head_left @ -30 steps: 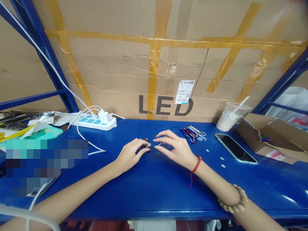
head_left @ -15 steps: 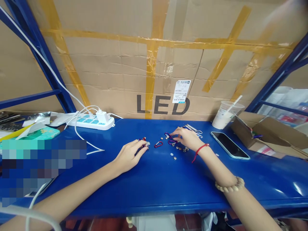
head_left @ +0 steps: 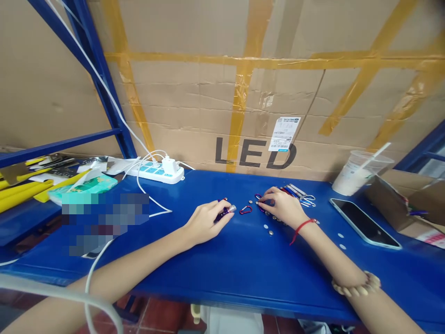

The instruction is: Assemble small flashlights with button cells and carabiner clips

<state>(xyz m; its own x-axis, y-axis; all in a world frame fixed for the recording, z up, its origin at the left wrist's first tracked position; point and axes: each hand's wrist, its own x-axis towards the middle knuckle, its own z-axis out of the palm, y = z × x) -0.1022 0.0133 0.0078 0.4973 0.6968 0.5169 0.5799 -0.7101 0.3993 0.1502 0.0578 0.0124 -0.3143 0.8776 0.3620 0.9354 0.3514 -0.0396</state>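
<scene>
My left hand (head_left: pixel 207 223) is closed on a small purple flashlight (head_left: pixel 222 214) with a silver end, held just above the blue table (head_left: pixel 222 269). Right of it a red carabiner (head_left: pixel 246 210) lies on the tabletop. The fingertips of my right hand (head_left: pixel 281 206) are pinched over a small silver disc (head_left: pixel 257 202) among small parts, partly hidden by the hand. Near my right wrist are a silver button-like piece (head_left: pixel 270 233) and pale discs (head_left: pixel 342 247). Behind my right hand lie several metal pieces with carabiners (head_left: pixel 308 200).
A white power strip (head_left: pixel 156 172) with cables stands at the back left, near yellow items and a green packet (head_left: pixel 100 184). On the right are a phone (head_left: pixel 365 223), a plastic cup (head_left: pixel 356 176) and an open cardboard box (head_left: pixel 399 199). Cardboard (head_left: pixel 194 102) covers the back.
The view has shifted left, so things appear farther right. My right fingers have closed together at the small parts. My left hand still holds the flashlight, now more visible.
</scene>
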